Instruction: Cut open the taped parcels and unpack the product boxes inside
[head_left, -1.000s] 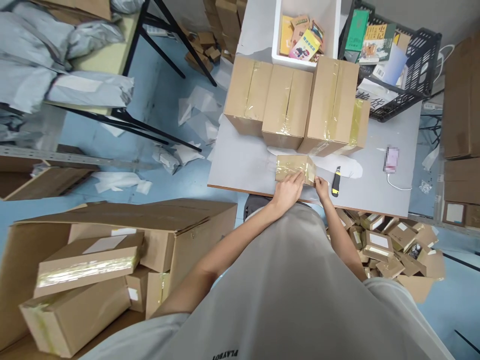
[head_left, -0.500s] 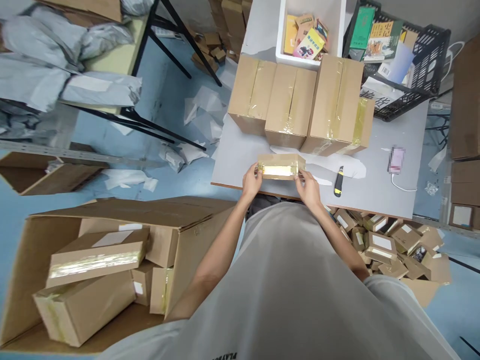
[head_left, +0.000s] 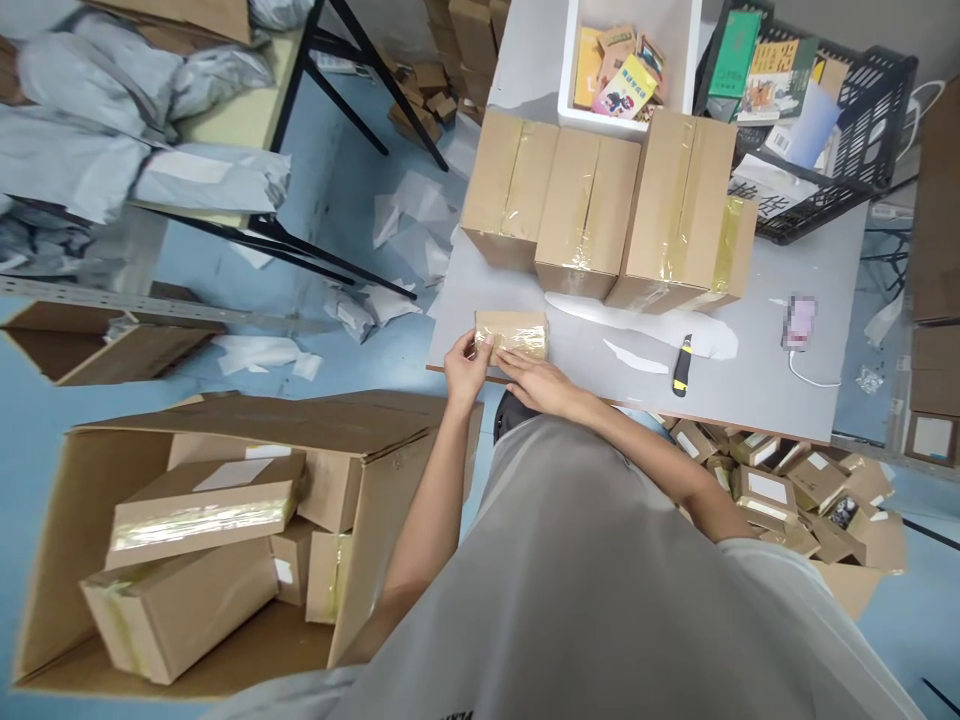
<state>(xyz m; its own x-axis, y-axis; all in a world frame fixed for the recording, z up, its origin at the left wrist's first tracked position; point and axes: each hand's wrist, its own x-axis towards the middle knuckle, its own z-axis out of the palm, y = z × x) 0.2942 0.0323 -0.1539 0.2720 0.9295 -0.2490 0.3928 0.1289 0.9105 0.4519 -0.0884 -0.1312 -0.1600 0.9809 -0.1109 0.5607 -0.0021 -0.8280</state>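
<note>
A small cardboard box (head_left: 517, 325) wrapped with shiny clear tape lies near the front left edge of the grey table (head_left: 780, 400). My left hand (head_left: 466, 368) grips its left end, with the thumb on the near taped side. My right hand (head_left: 541, 382) reaches across from the right, its fingers stretched out and laid along the taped front side. Further right on the table is a black and yellow box cutter (head_left: 682, 366), beside strips of white paper (head_left: 637, 357).
Taped cardboard boxes (head_left: 589, 200) stand behind. A white bin (head_left: 568, 80) and a black crate (head_left: 855, 160) hold books. A large open carton (head_left: 45, 560) with boxes is at lower left; a pile of small parcels (head_left: 765, 485) lies at right. Grey bags (head_left: 75, 140) cover another table.
The small box has moved left and been turned, now showing a different taped side. My right hand has left its right end and lies across its front; my left hand has moved left with it.
</note>
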